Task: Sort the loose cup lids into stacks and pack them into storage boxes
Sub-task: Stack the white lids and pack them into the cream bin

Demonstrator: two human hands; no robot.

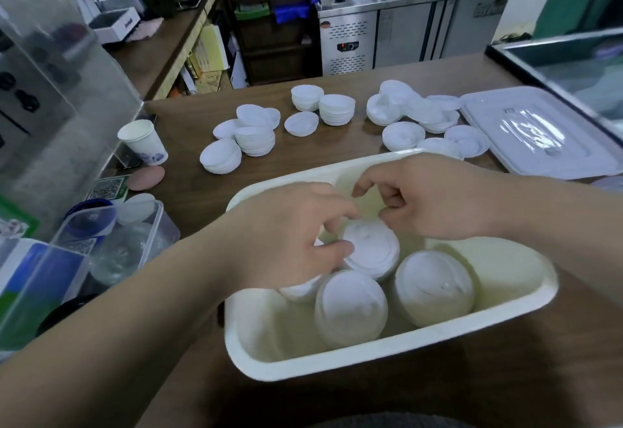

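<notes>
Seating one lid stack (371,252) in the storage box (371,357), to judge from the head view. Pinched at its left edge between the thumb and curled fingers of the left hand (296,235). Placed near the middle of the box, touching two further stacks (350,313) (435,286) on the near side, both leaning with their broad faces toward the camera. Stacking axis roughly upright, with a slight lean not ruled out. Right hand (435,198) poised over the far right rim of the same stack, fingers curled and thumb pointing down; contact with the lids not resolvable, so no grip to be claimed for it. Stack thus directly between the hands: left of it the gripping hand, above and behind it the other, with neither clearly nearer. Bare floor of the box toward its right end and near left corner, probably room for more. Beyond the box, on the tabletop (303,154), many sorted stacks (256,137) (337,109) and loose lids (435,117) not yet packed; box lid (539,134) lying at the right, paper cup (143,142) at the left.
</notes>
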